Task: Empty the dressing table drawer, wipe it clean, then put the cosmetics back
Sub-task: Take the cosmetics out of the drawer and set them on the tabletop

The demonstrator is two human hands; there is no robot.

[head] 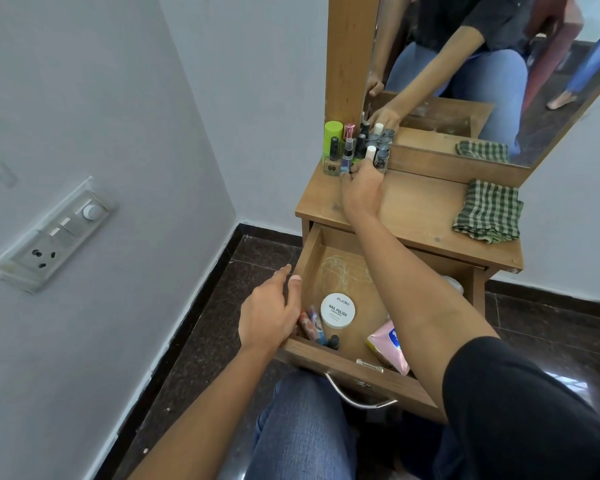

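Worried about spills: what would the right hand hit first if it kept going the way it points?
The right hand would meet the small bottles first; its fingertips seem to touch them, though depth is unclear. The mirror post stands behind.

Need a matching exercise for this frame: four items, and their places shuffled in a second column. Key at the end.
Items
1. checked cloth
2. white round tin
3. lime green bottle
4. left hand

Places
A. resting on the left wall of the open drawer
B. lying inside the drawer
C. on the right side of the tabletop
D. at the tabletop's back left corner, beside the mirror frame

Pairs: 1-C, 2-B, 3-D, 4-A
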